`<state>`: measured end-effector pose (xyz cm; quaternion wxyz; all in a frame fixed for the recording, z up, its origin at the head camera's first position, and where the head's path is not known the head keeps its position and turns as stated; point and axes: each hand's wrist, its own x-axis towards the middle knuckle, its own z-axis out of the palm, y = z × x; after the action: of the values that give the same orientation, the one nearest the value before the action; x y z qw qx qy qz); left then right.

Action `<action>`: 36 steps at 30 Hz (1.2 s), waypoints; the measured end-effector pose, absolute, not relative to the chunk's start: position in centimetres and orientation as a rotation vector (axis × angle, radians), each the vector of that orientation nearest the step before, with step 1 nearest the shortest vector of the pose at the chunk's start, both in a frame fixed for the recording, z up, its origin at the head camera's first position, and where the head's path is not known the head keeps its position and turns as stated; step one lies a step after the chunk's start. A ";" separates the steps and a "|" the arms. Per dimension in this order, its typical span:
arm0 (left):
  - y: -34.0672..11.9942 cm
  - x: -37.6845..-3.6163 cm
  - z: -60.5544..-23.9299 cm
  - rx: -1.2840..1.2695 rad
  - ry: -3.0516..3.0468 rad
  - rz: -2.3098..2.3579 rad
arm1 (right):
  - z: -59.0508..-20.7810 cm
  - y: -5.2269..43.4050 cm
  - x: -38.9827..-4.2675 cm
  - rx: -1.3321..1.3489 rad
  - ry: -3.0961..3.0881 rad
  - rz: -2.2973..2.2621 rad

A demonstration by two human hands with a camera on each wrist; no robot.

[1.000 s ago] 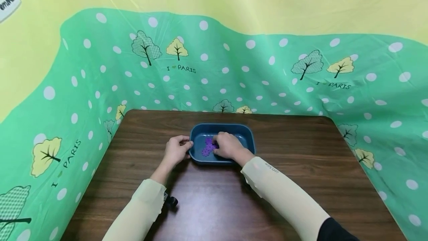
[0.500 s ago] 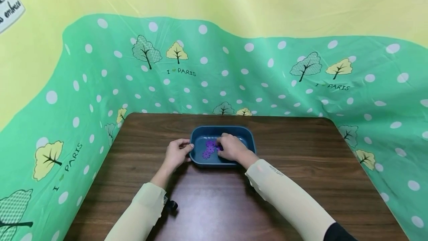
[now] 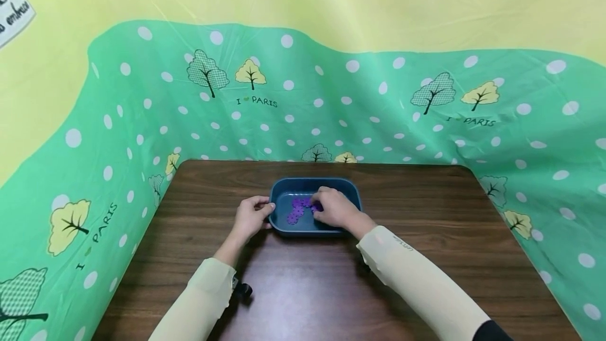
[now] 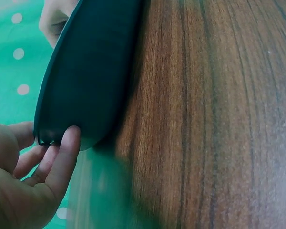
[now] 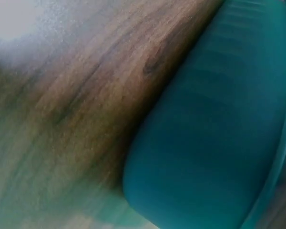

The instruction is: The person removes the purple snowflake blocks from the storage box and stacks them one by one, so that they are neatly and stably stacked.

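At the far left, patterned cloth (image 3: 118, 120) around the worktop (image 3: 298, 293): yellow above, green below, with white dots, printed trees and lettering. Then, over the left part of the dark wood-grained worktop, a pale left sleeve (image 3: 199, 291), with a small black object (image 3: 243, 291) just beside its cuff. Next, the left hand (image 3: 251, 213), pinching the left end of a dark blue tray (image 3: 310, 233): thumb at the rim, fingers against the outer wall, as in the left wrist view too. Inside the tray, left of centre on its floor, small purple pieces (image 3: 295, 212) with notched edges, close together in a bent row. Further right, reaching into the tray, the right hand (image 3: 331, 207), back upward, fingers bent down, pinching a purple piece (image 3: 315, 207) near the row's right end; cannot tell whether linked to its neighbour. In the right wrist view, the tray's outer wall against the worktop, blurred. Beyond, a pale right sleeve (image 3: 416, 272) slanting down to black fabric (image 3: 492, 331). At the far right, more cloth.
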<state>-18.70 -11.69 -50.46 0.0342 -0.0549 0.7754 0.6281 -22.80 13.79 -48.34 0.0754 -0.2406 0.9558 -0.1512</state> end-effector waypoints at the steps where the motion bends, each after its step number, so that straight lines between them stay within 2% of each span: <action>1: -11.7 -18.7 -50.5 -0.164 2.385 1.934 | -48.2 13.9 -22.8 -0.730 2.869 -0.468; 12: -11.7 -18.8 -50.5 -0.148 2.387 1.938 | -46.0 15.3 -22.0 -0.809 2.878 -0.578; 21: -11.7 -18.8 -50.2 -0.142 2.438 1.885 | -45.5 17.4 -21.7 -0.928 2.857 -0.670; 36: -11.7 -18.4 -50.3 -0.184 2.441 1.899 | -44.0 21.6 -20.9 -0.874 2.912 -0.721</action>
<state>-18.44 -11.72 -50.26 0.0217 -0.0595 0.7877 0.6128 -20.87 21.57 -43.96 0.0084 -0.2798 0.9319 -0.2309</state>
